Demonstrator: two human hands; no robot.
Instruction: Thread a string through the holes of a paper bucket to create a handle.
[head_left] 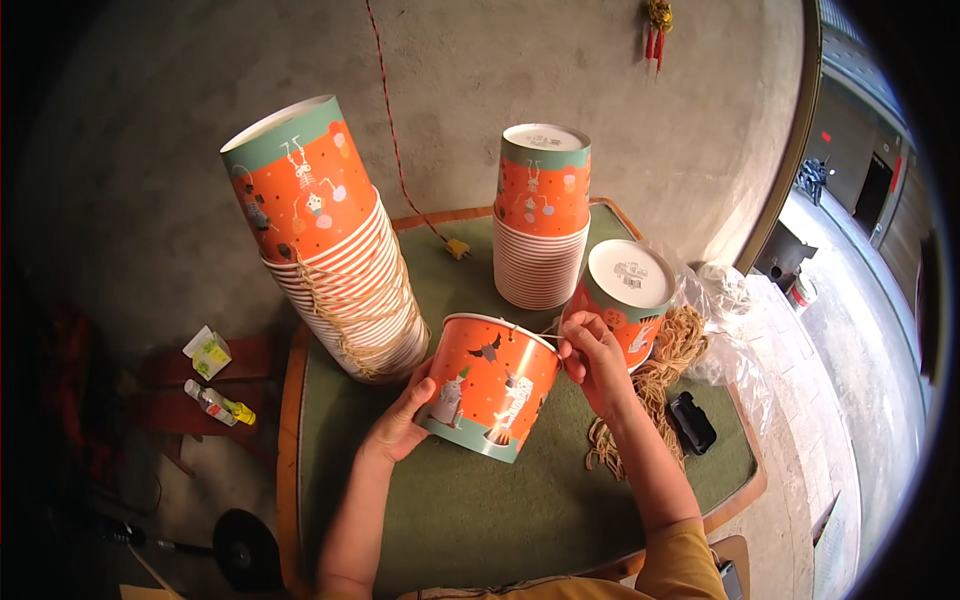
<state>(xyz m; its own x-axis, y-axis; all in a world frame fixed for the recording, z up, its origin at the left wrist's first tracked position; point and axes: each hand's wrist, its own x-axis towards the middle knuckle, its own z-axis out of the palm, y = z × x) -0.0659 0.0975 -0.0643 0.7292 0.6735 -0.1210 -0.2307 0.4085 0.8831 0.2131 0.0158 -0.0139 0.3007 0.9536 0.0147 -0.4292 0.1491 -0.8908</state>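
An orange paper bucket [490,385] with a green band and Halloween figures is tilted over the table in front of me. My left hand [400,418] grips its lower left side. At the bucket's upper right rim, my right hand [592,358] pinches a thin tan cord, which runs to the rim. Just beyond that hand, another bucket [632,275] stands upside down. A heap of tan cords [668,370] lies beside it, partly hidden by my right forearm. The far end of the pinched cord is hidden by my fingers.
A tall leaning stack of nested buckets [345,240], draped with cords, stands at the left. Another stack [541,215] is at the back. A black tray [692,422], clear plastic bags [725,290] and a yellow plug [457,248] rest on the green table [430,520].
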